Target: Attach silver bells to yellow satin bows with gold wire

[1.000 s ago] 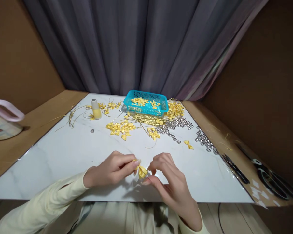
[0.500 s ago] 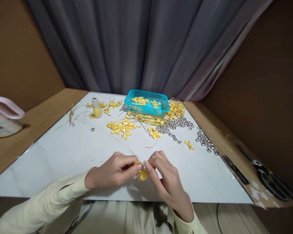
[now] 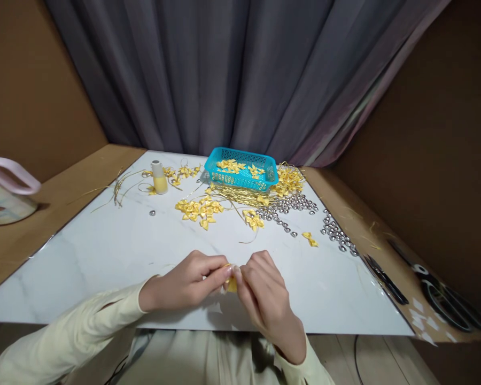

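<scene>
Close to the table's front edge, my left hand (image 3: 198, 280) and my right hand (image 3: 264, 291) meet, both pinching a small yellow ribbon bow (image 3: 232, 285). My fingertips cover most of the bow, and whether a bead or cord is in the pinch is hidden. Beyond my hands lies a pile of yellow ribbon bows (image 3: 202, 209), with a smaller cluster of yellow bows (image 3: 253, 218) to its right. One single bow (image 3: 310, 239) rests apart on the right, near many silver beads (image 3: 336, 233).
A blue basket (image 3: 240, 184) holding yellow bows stands at the back, gold cords (image 3: 240, 196) in front of it. A small bottle (image 3: 159, 179) is at the back left. A pink-handled mug (image 3: 8, 198) stands far left; black scissors (image 3: 441, 294) and pointed pliers (image 3: 387, 280) lie right.
My right hand has shifted slightly left, closer to my left hand. Less of the yellow bow shows between my fingers.
</scene>
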A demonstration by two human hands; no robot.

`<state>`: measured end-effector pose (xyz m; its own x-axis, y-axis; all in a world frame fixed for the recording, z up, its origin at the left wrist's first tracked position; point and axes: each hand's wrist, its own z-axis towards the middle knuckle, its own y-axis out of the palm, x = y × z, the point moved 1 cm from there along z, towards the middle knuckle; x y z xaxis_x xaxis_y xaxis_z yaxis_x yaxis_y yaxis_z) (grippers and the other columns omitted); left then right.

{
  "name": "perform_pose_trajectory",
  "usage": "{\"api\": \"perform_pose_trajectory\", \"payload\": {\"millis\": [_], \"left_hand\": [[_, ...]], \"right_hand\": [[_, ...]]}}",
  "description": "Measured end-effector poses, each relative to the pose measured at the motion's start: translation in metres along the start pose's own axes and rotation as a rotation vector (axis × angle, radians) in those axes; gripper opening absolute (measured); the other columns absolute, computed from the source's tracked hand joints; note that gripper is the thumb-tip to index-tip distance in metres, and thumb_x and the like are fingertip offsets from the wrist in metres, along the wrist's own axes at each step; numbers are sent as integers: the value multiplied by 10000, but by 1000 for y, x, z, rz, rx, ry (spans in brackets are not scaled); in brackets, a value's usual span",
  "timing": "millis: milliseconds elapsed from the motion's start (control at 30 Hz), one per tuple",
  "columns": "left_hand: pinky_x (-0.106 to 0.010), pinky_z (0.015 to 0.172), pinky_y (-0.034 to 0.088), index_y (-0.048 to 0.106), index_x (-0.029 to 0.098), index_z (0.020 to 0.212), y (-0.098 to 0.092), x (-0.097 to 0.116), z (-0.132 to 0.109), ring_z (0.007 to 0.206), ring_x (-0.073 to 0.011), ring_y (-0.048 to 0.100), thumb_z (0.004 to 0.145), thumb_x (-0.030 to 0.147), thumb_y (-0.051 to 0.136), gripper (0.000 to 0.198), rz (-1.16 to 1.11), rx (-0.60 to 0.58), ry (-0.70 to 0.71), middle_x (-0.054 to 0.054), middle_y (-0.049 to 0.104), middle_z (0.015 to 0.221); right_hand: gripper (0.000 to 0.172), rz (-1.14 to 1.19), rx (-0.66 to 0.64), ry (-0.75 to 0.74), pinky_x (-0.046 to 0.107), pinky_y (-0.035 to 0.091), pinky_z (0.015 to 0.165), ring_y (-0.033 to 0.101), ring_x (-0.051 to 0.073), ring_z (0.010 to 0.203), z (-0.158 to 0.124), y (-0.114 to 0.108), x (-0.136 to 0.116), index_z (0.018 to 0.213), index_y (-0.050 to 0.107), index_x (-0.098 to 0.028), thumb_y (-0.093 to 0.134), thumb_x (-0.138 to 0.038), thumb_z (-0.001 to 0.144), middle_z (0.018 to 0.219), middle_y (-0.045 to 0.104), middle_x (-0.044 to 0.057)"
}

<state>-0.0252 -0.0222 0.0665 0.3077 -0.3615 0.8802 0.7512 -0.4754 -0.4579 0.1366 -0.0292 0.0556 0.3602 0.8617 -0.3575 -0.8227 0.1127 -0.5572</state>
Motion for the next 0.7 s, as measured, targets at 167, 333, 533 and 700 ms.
{"api": "perform_pose_trajectory", "payload": {"millis": [167, 333, 533, 700], "left_hand": [[-185, 425, 239, 440, 172, 640, 1, 0, 0, 423, -65, 290, 928, 296, 374, 321, -281, -46, -131, 82, 346, 474], [-199, 410, 207, 422, 176, 642, 1, -1, 1, 414, -66, 260, 931, 334, 375, 333, -411, -53, -175, 91, 312, 460], [-197, 412, 215, 432, 167, 620, -2, -2, 0, 418, -59, 277, 921, 345, 402, 351, -376, -14, -168, 83, 339, 471], [-196, 408, 219, 407, 171, 573, -5, 0, 5, 415, -56, 286, 891, 355, 415, 368, -328, 2, -210, 73, 370, 459]], "right_hand": [[204, -94, 49, -56, 302, 250, 542, 291, 137, 575, -2, 7, -1, 727, 423, -166, 429, -1, 846, 592, 401, 3], [223, -166, 66, -83, 305, 239, 542, 292, 144, 579, -3, 12, -1, 699, 409, -174, 427, 5, 831, 581, 380, 2], [245, -107, -65, -27, 299, 263, 567, 311, 141, 583, 1, 5, 1, 696, 402, -181, 396, -28, 888, 578, 378, -12], [219, -6, -133, 113, 301, 312, 640, 374, 147, 633, 9, -8, 5, 753, 416, -183, 350, -174, 962, 647, 455, 2]]}}
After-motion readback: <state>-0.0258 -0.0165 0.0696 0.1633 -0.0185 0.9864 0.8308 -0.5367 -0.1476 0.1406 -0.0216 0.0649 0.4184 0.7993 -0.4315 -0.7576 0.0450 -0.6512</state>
